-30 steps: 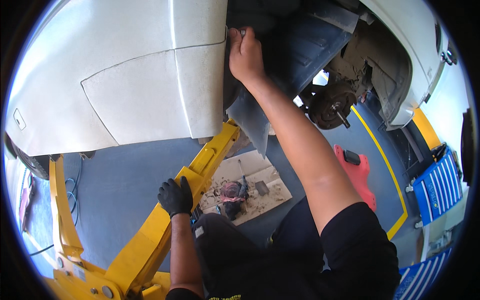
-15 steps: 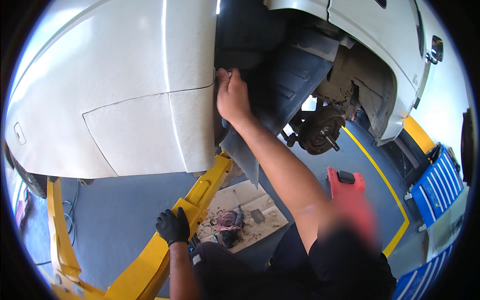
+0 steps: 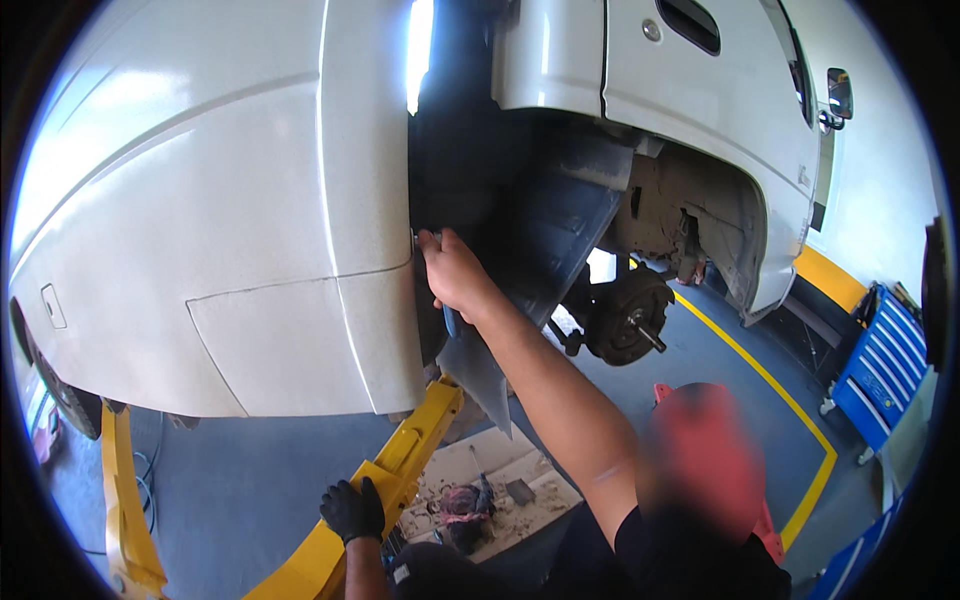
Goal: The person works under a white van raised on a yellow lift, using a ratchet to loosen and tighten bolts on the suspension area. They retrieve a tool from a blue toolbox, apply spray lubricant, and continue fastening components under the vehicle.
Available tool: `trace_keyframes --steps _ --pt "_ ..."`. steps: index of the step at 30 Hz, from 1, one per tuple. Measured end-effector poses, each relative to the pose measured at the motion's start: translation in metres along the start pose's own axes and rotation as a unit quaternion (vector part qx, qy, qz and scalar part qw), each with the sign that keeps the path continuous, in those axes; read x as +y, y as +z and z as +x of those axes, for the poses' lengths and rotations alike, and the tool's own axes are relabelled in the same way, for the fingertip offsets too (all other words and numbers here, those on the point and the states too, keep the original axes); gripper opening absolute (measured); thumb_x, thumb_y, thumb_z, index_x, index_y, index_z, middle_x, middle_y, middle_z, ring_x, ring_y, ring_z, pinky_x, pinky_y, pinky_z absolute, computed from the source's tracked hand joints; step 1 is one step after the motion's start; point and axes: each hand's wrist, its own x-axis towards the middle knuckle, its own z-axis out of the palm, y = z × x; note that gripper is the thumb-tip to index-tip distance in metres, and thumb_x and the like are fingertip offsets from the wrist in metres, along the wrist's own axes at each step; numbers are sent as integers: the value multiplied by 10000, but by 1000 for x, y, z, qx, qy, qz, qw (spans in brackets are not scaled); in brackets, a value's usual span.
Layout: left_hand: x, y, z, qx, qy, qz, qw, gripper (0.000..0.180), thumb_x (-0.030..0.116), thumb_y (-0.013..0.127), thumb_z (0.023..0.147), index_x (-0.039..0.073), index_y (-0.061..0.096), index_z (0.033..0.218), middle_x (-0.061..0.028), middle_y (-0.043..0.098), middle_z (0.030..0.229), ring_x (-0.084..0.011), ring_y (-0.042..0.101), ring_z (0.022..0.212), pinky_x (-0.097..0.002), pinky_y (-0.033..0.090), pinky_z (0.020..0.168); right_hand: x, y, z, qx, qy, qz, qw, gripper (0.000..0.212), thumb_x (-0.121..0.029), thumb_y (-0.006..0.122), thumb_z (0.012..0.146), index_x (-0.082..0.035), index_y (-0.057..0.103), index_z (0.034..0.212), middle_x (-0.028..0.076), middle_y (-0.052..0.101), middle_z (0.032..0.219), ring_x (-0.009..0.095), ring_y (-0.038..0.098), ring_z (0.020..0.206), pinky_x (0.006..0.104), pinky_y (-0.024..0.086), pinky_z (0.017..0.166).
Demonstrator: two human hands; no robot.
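Observation:
My bare right hand (image 3: 456,274) is closed around a blue-handled tool (image 3: 452,322). The tool's handle shows below my fingers, and its other end is largely hidden by them. This hand is at the rear edge of a white vehicle body panel (image 3: 300,340), beside the dark gap under the body. Wearing a black glove, my left hand (image 3: 352,510) has its fingers curled over the yellow lift arm (image 3: 400,455). That arm slants up beneath the panel. A dark plastic liner (image 3: 560,240) hangs in the gap beyond my right hand.
A bare wheel hub (image 3: 630,320) sticks out beyond the liner. Dirty cardboard (image 3: 545,490) with a reddish rag (image 3: 462,503) lies on the floor. At right are a largely blurred red piece of equipment (image 3: 768,530) and a blue tool cart (image 3: 880,365). Another yellow lift arm (image 3: 122,500) stands left.
The view has tilted up, so everything appears lower. Both hands stay in about the same places on the panel edge and lift arm. More of the blue handle shows below my right hand.

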Motion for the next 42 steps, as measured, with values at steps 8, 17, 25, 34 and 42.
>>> trace_keyframes --steps 8,17,25,34,42 --pt "8 -5 -2 -16 4 5 1000 490 514 547 988 35 647 1010 -190 650 1045 -384 612 1020 -503 457 890 36 21 14 150 -141 -74 976 443 -368 446 1112 59 558 1080 297 694 908 446 713 846 479 524 639" --pt "-3 11 -2 30 34 8 999 484 507 538 998 34 643 1005 -185 653 1001 -379 619 981 -511 458 865 37 19 15 136 -128 -137 973 476 -431 415 1096 17 576 1117 345 702 945 543 680 934 598 557 819" --pt "2 3 -2 16 32 12 999 489 509 537 1000 33 645 1001 -182 656 1015 -384 626 976 -518 468 857 39 25 16 152 -199 -29 968 439 -379 456 1093 43 574 1063 316 711 913 514 695 904 543 573 759" --pt "0 0 -1 6 34 27 999 505 522 512 1019 32 635 1024 -181 655 1013 -384 629 969 -517 475 843 32 14 17 64 -108 -72 990 569 -441 416 1087 97 600 1105 376 673 1061 531 651 1070 553 522 937" --pt "12 0 2 -22 47 31 998 518 519 464 1051 28 628 1056 -191 657 1039 -396 640 1008 -544 484 863 72 28 38 207 -285 -68 933 422 -402 539 1055 16 588 1026 283 709 804 508 701 796 585 574 695"
